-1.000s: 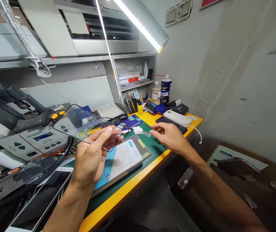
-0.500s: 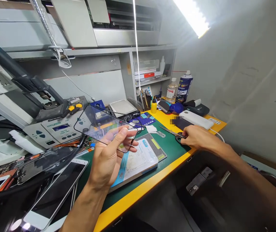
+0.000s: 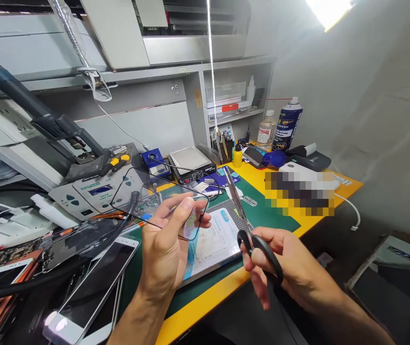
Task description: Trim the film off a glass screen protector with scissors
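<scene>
My left hand (image 3: 171,235) pinches a clear glass panel with a thin black border (image 3: 133,214), which looks like a phone's front glass, and holds it tilted above the bench. In my right hand (image 3: 277,254) is a pair of black-handled scissors (image 3: 240,206), its blades pointing up and away, close together. The thumb sits at the handle loops. The scissors are to the right of the glass and apart from it. Below both hands lies a white and blue box (image 3: 214,239) on the green mat (image 3: 273,213).
Phones (image 3: 97,287) and cables crowd the left side. Behind stand a grey soldering or hot-air station (image 3: 100,191) and a flat heating plate (image 3: 190,160). A yellow bottle (image 3: 237,156), a blue spray can (image 3: 288,123) and a white device (image 3: 298,172) are at the back right.
My right hand has lifted the scissors off the mat and brought them left, upright near the box. My left hand still holds the glass. The view has shifted slightly.
</scene>
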`<state>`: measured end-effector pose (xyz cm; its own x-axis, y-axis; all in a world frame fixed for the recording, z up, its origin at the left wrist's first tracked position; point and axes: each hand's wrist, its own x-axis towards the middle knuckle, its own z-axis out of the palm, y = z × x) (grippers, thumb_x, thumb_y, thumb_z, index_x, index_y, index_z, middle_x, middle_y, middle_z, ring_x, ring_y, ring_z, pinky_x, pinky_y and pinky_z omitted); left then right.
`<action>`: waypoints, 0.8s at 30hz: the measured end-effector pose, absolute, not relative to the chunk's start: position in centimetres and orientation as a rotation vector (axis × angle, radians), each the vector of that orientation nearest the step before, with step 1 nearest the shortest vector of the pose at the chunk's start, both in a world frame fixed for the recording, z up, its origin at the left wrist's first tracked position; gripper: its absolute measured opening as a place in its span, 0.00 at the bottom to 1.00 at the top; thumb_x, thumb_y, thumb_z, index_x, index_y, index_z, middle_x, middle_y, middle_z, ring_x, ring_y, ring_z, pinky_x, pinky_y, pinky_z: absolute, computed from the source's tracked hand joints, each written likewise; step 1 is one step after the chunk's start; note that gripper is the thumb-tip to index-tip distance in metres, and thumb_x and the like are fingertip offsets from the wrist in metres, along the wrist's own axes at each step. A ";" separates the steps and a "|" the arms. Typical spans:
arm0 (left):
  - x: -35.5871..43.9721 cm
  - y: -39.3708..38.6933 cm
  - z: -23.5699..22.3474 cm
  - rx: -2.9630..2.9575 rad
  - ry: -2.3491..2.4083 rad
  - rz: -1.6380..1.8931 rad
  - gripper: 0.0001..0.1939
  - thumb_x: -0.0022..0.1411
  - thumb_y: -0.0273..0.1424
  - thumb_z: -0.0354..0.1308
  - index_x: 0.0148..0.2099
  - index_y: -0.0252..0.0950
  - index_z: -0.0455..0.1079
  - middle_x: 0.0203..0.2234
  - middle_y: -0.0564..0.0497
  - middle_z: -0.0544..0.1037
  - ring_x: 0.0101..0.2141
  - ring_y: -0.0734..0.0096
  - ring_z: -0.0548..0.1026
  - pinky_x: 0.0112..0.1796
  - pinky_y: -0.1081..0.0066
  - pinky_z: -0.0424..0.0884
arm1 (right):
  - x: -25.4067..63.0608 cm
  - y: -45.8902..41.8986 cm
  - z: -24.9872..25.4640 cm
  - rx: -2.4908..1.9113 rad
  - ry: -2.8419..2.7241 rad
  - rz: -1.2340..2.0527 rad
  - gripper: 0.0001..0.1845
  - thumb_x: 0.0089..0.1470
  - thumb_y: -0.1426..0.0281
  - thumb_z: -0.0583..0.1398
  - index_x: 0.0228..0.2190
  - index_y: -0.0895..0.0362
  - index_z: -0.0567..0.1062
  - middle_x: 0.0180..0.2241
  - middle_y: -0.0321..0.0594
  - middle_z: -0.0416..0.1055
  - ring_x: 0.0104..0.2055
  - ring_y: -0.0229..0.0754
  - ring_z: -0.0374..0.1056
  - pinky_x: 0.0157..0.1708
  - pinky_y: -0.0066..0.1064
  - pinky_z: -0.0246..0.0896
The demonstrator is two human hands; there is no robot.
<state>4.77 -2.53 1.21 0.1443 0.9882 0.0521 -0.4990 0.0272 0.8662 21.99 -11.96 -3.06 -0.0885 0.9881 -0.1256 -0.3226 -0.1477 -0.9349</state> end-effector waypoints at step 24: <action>4.8 -4.1 1.3 0.762 0.812 1.494 0.11 0.55 0.37 0.71 0.40 0.40 0.77 0.30 0.52 0.84 0.34 0.65 0.82 0.37 0.69 0.78 | 14.2 -9.2 -3.7 -0.890 -0.956 1.417 0.32 0.42 0.45 0.72 0.30 0.56 0.66 0.22 0.33 0.69 0.20 0.32 0.64 0.22 0.24 0.57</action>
<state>4.79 -4.09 1.29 -0.0730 0.9973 0.0056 -0.5380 -0.0441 0.8418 14.15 -9.24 -3.73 -0.0616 0.9981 0.0068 -0.3801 -0.0172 -0.9248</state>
